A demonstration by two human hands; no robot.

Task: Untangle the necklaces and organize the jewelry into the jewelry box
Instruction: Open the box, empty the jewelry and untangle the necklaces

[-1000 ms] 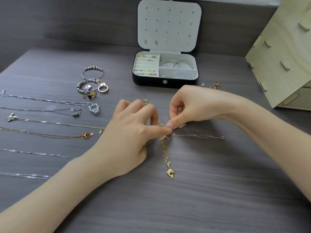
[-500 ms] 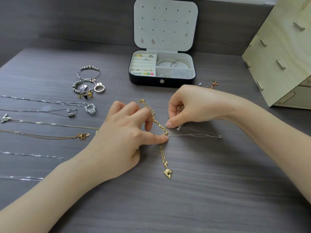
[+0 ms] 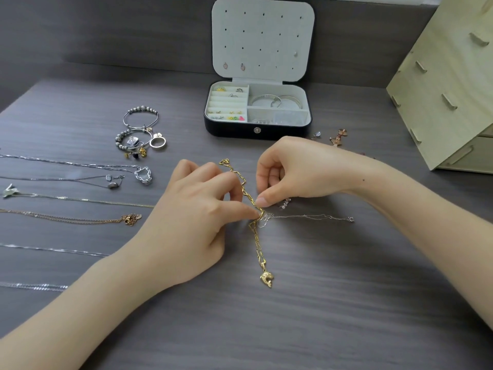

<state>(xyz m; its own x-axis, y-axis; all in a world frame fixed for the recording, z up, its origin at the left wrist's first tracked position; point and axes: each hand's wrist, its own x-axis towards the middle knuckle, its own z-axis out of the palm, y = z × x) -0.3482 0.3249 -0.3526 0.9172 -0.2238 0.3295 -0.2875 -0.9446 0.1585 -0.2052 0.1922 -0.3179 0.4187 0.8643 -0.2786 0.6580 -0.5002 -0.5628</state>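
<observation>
Two knotted chains (image 3: 258, 237) between fingers (image 3: 236, 209)

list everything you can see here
jewelry box: 1, black, open, table's back
bangles: 2, silver, inside box
gold necklace: 1, gold, centre, tangled
silver chain: 1, silver, tangled with it, trailing right
laid-out necklaces: 6, silver and rose gold, left side
beaded bracelets: 2, silver, left of box
ring: 1, silver, beside bracelets
loose charms: 2, clear and rose gold, right of box
wooden organiser: 1, pale, far right
table: 1, grey, underneath
left grip: 1, bare hand, pinching tangle
right grip: 1, bare hand, pinching tangle
</observation>
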